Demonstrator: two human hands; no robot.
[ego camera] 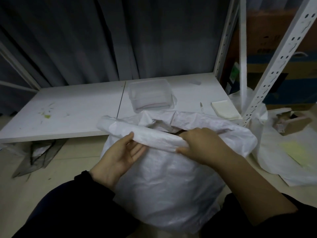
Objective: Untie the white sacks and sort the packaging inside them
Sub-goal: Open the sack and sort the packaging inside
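The white sack (164,186) stands on the floor between the person's knees. Its mouth is open and no tie shows, so I judge this one untied; the step in hand is folding the mouth down to reach the contents. The right hand (200,145) is clamped on the sack's rolled rim (151,136), fingers curled over the top and thumb beneath. The left hand (120,155) lies under the same rim further along, fingers loose and nearly straight, thumb against the roll; as far as the dim view allows, it supports rather than grips. Only a dark sliver shows inside the mouth, so the packaging itself is hidden. Beyond the sack a clear plastic box (149,95) sits on a low white board (68,114), with a stack of pale sheets (224,109) beyond the sack's right shoulder. Next, the rim needs turning outward until the opening holds wide, then one hand reaches in to lift pieces toward the board
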